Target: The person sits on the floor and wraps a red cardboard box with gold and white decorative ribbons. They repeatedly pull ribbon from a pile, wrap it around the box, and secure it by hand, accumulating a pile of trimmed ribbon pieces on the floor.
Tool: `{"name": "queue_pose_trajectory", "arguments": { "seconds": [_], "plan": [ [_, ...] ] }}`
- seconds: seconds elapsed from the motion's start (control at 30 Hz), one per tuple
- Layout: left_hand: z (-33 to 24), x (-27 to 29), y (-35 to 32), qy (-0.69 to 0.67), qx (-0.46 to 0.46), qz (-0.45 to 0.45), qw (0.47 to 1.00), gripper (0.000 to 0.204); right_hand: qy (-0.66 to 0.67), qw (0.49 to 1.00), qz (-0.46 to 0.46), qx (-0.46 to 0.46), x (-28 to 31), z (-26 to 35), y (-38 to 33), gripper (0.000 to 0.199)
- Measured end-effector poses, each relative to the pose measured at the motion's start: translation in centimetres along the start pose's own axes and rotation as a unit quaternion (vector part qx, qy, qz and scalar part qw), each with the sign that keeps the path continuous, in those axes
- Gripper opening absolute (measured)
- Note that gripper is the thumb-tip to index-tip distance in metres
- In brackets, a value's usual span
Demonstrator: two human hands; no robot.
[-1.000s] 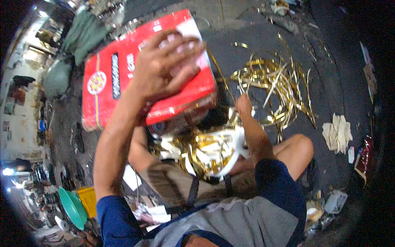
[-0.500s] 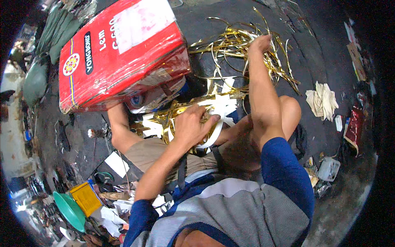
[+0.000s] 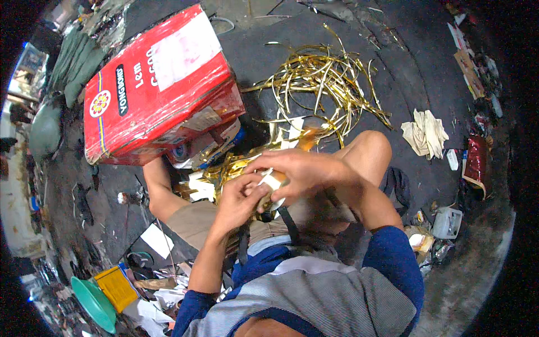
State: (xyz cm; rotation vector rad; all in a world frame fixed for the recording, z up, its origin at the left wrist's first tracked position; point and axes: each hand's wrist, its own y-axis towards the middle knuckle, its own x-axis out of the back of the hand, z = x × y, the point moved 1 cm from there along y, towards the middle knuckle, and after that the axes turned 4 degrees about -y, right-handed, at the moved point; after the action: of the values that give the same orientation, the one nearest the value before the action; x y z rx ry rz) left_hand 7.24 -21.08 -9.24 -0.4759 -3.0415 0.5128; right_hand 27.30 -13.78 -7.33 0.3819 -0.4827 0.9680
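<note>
My left hand [image 3: 240,203] and my right hand [image 3: 303,171] meet over my lap, fingers curled together around a white and gold strip [image 3: 273,181]. Right-hand fingers cover part of it, and that hand is slightly blurred by motion. Just beyond my hands, more shiny gold strips [image 3: 236,164] lie mixed with white pieces [image 3: 200,186] between my legs. Farther off on the dark floor spreads a loose, tangled pile of long gold strips [image 3: 325,78], touched by neither hand.
A big red box [image 3: 132,135] with a pale patch stands tilted at the far left over my shin. A crumpled cream cloth [image 3: 426,135] lies to the right, near a clear plastic container [image 3: 447,223]. At lower left are a green basin [image 3: 92,306] and scattered paper scraps [image 3: 157,240].
My right hand has come back from the gold pile to my lap and joined the left. The left hand has drawn in a little, now closed around the strip.
</note>
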Motion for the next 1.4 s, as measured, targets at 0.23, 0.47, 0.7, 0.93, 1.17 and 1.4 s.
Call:
{"name": "queue_pose_trajectory", "arguments": {
  "seconds": [0.23, 0.47, 0.7, 0.93, 1.17, 1.4],
  "plan": [
    [-0.1, 4.6, -2.8, -0.041, -0.128, -0.144, 0.980, 0.014, 0.050, 0.981, -0.063, -0.175, 3.7, 1.6, -0.4, 0.040],
    [1.8, 2.9, -2.7, -0.034, -0.123, -0.166, 0.978, 0.013, 0.299, 0.931, -0.157, -0.140, 4.0, 2.2, -0.5, 0.033],
    [-0.7, 1.4, -1.7, -0.180, -0.167, -0.038, 0.969, 0.026, 0.030, 0.985, -0.157, -0.063, 3.4, 4.2, 1.5, 0.014],
    [0.0, 0.7, 0.0, -0.400, -0.080, -0.028, 0.913, 0.011, -0.131, 0.982, -0.130, 0.046, 5.4, 9.5, 1.7, 0.015],
    [-2.5, -1.3, -1.3, -0.330, -0.170, 0.053, 0.927, 0.030, -0.091, 0.989, -0.100, 0.060, 6.3, 11.4, 1.5, 0.017],
    [-0.2, -1.2, -1.3, -0.384, -0.247, 0.011, 0.889, 0.017, 0.150, 0.983, -0.100, 0.043, 3.4, 9.4, 2.5, 0.009]
  ]
}}
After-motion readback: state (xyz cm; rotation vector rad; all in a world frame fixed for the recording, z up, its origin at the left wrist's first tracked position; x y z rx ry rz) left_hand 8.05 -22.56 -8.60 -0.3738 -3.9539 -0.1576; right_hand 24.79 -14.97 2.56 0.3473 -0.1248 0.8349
